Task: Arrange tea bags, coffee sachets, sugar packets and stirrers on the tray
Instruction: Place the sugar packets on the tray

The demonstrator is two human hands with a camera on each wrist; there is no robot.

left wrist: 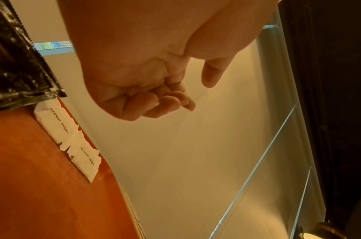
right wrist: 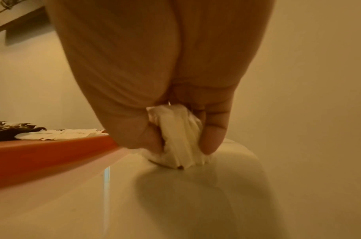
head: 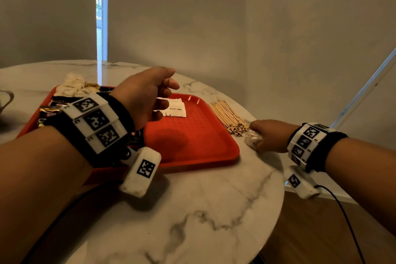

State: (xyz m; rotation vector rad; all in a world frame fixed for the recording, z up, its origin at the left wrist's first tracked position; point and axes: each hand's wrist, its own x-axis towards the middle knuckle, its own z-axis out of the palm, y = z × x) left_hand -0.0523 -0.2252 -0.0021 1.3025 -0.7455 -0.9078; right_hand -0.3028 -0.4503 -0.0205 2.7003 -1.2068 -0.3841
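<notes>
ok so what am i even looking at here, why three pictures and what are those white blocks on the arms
A person is working with bare hands; the white blocks are marker tags and small cameras strapped to each wrist. The big picture comes from a camera on the head; the other two look along each hand.

On the marble table sits a red tray holding brown sugar packets, dark sachets and pale wrapped packets. Wooden stirrers lie on the table beside the tray.

The left hand hovers over the tray, fingers curled, holding nothing. The right hand grips a crumpled white bundle on the table; I cannot tell what it is.
</notes>
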